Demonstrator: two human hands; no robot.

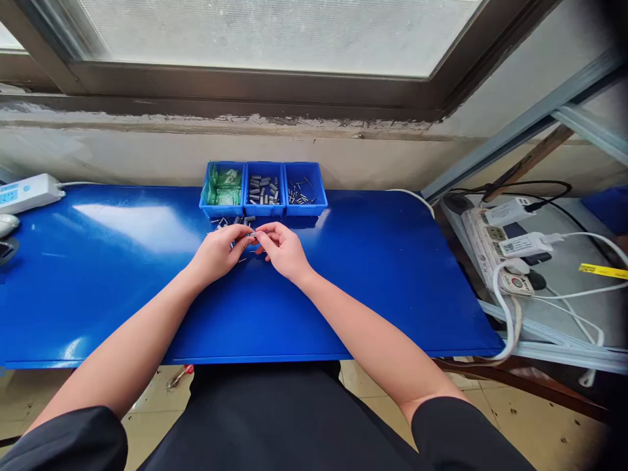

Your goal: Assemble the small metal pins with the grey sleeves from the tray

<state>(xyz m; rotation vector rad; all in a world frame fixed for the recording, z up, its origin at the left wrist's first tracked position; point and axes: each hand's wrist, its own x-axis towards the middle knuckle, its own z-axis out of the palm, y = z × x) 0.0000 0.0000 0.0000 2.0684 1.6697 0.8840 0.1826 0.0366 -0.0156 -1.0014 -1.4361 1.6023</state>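
Observation:
My left hand (216, 254) and my right hand (283, 251) meet above the blue worktop (118, 307), just in front of the bins. Their fingertips pinch a small metal part (251, 234) between them, mostly hidden by the fingers. Several loose metal pieces (230, 222) lie on the worktop right behind my hands. Three blue plastic bins stand side by side at the back: the left bin (222, 190) holds a green bag, the middle bin (263, 190) grey metal cylinders, and the right bin (305, 190) thin metal pins.
A white power strip (27, 193) and a white mouse (6, 225) sit at the worktop's left end. To the right, below the worktop, a lower shelf holds a socket strip (490, 248) with plugged-in adapters and white cables. A wall and window rise behind.

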